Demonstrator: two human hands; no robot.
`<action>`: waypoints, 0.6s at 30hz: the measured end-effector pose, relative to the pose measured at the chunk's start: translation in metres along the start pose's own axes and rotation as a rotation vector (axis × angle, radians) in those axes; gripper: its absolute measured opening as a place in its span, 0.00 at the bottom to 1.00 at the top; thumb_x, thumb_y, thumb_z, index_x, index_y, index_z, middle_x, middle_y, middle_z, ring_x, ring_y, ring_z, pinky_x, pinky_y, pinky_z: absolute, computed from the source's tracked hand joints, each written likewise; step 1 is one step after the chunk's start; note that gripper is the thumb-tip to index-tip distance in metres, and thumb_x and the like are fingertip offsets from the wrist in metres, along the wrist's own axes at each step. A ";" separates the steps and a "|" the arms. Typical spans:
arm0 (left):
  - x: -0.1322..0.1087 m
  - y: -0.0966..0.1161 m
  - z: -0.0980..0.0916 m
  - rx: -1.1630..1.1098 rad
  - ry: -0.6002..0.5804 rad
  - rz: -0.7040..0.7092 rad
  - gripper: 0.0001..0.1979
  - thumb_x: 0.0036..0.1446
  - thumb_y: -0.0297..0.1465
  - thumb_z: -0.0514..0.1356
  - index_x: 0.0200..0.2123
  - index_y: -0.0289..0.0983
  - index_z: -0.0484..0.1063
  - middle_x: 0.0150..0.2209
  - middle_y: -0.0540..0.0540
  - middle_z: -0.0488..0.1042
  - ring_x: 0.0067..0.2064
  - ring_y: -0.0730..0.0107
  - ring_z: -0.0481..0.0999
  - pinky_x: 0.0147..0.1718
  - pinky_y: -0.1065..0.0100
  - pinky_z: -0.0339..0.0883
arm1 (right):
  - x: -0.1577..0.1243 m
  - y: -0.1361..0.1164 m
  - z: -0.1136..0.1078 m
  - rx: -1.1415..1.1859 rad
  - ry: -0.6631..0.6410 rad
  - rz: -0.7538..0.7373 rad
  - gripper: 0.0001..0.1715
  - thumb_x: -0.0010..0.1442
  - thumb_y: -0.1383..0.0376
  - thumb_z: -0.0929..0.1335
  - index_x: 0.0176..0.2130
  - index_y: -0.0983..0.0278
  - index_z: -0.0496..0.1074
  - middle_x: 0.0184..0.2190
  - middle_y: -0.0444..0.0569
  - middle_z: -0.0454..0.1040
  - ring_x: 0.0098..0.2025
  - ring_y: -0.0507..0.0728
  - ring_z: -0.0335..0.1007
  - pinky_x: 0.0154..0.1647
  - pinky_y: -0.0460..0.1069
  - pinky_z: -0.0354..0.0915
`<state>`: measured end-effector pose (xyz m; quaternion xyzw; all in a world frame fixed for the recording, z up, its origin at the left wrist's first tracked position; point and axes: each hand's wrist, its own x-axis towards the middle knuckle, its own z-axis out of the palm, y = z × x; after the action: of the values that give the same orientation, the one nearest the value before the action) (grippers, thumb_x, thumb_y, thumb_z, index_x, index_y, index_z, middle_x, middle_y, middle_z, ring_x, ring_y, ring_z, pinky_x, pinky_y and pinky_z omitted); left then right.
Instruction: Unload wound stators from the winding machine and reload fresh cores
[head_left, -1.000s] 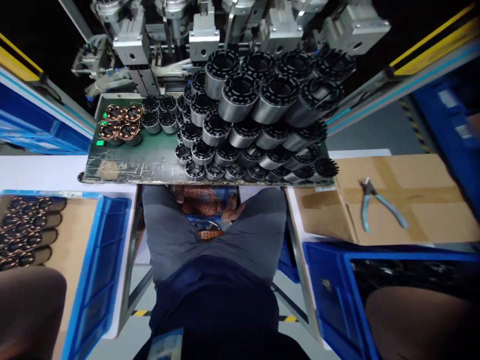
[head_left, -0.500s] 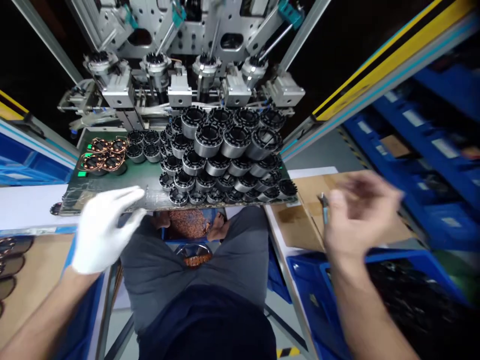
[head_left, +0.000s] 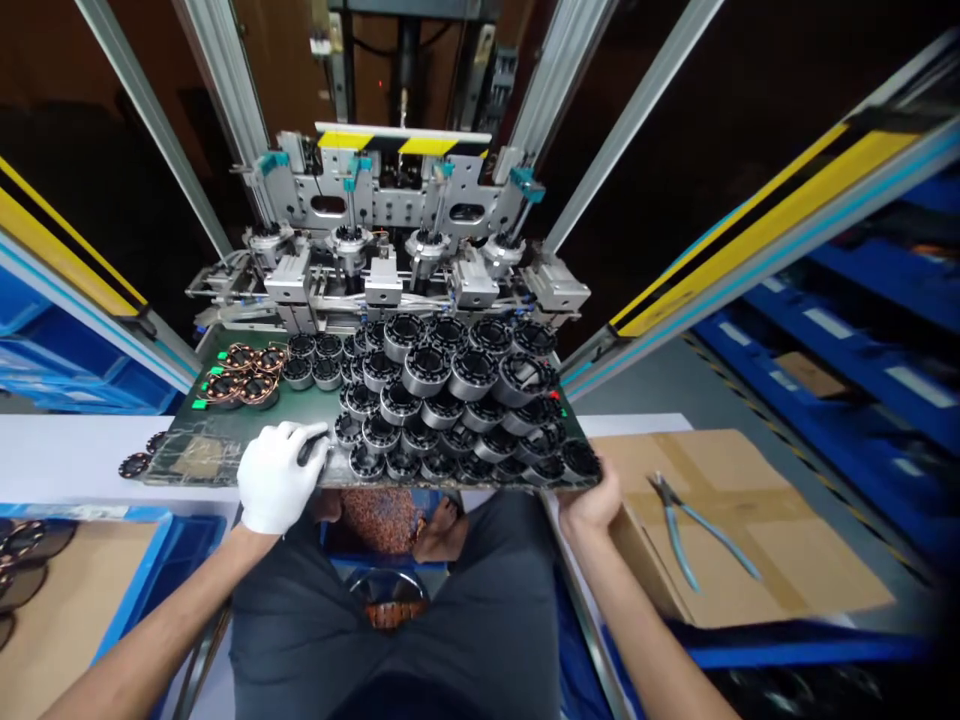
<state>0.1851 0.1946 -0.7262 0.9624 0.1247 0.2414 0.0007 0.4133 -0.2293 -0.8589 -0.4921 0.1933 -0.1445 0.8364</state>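
My left hand (head_left: 276,476) wears a white glove and rests on the front edge of a green tray (head_left: 225,442), its fingers curled around a dark round part I cannot name for sure. My bare right hand (head_left: 592,500) grips the tray's front right corner, beside the outermost black-and-silver stator core (head_left: 581,458). Several such stator cores (head_left: 450,385) lie stacked in rows across the tray's middle and right. Copper-wound stators (head_left: 240,375) sit at the tray's far left corner.
A winding machine (head_left: 405,270) with several heads stands behind the tray. Blue-handled pliers (head_left: 686,535) lie on a cardboard box (head_left: 757,540) at right. A blue bin (head_left: 150,560) with cardboard is at left. A container of copper scrap (head_left: 375,518) sits between my knees.
The view has tilted up. Both hands moved forward from mid-air onto the tray: the left to its front edge, the right to its front right corner.
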 end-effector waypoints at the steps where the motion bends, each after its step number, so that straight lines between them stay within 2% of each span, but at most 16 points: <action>1: 0.000 0.001 0.001 0.002 0.017 0.020 0.18 0.79 0.42 0.60 0.54 0.40 0.87 0.45 0.42 0.85 0.43 0.48 0.79 0.41 0.54 0.69 | -0.003 0.004 0.003 0.036 0.027 0.015 0.25 0.53 0.47 0.74 0.43 0.61 0.77 0.41 0.46 0.82 0.47 0.60 0.80 0.49 0.53 0.78; 7: -0.006 0.005 0.006 0.007 0.075 0.044 0.15 0.79 0.39 0.61 0.54 0.41 0.86 0.43 0.45 0.85 0.43 0.50 0.80 0.42 0.54 0.68 | -0.012 0.018 0.014 0.215 0.153 -0.030 0.22 0.50 0.47 0.71 0.38 0.59 0.76 0.39 0.43 0.82 0.43 0.56 0.79 0.39 0.47 0.77; 12: -0.007 0.007 0.010 0.010 0.141 0.066 0.13 0.80 0.37 0.61 0.55 0.41 0.85 0.43 0.46 0.86 0.43 0.52 0.81 0.41 0.55 0.68 | -0.006 0.019 0.015 0.262 0.139 -0.004 0.21 0.49 0.49 0.73 0.38 0.60 0.77 0.38 0.46 0.84 0.43 0.58 0.81 0.38 0.48 0.80; 18: -0.012 0.003 0.011 -0.044 0.188 0.247 0.11 0.78 0.32 0.61 0.50 0.44 0.86 0.42 0.49 0.87 0.42 0.57 0.82 0.43 0.57 0.69 | -0.002 0.015 0.010 0.309 0.161 0.048 0.20 0.43 0.54 0.74 0.37 0.59 0.79 0.37 0.43 0.85 0.42 0.57 0.83 0.34 0.45 0.81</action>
<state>0.1807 0.1896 -0.7409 0.9433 -0.0006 0.3313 -0.0197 0.4170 -0.2137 -0.8671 -0.3396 0.2467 -0.1915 0.8872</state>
